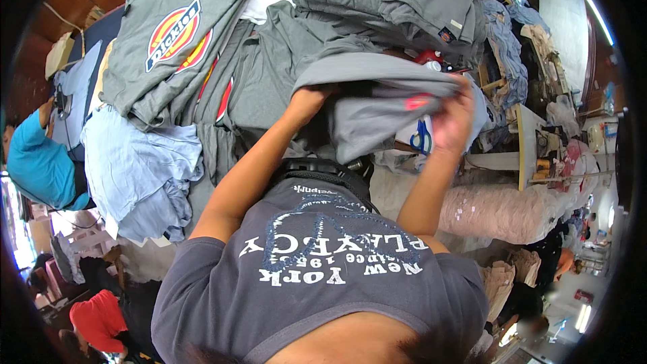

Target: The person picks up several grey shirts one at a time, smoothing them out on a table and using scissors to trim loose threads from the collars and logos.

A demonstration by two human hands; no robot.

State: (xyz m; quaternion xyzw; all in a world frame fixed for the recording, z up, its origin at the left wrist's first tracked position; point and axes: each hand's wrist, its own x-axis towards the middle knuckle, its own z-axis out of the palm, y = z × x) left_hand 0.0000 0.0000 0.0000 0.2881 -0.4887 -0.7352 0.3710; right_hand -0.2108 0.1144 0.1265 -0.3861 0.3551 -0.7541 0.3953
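Observation:
A grey garment [384,71] is stretched between my two hands in front of my waist, its right end smeared by motion. My left hand [311,102] is closed on its left edge, with the fingers partly hidden under the cloth. At the right end, my right hand [455,118] pinches the upper corner of the same garment. A small red patch [418,102] shows on the cloth. Blue-handled scissors [421,138] are beside my right palm; whether they lie on the table or hang from the hand, I cannot tell. Another grey garment [269,67] lies spread beyond my left hand.
Grey T-shirts [175,34] with a round printed emblem are piled at the left, above light blue cloth [141,168]. A folded grey stack [397,0] stands at the back. A large wrapped roll [499,214] lies at the right. A person in a teal top [42,162] is at far left.

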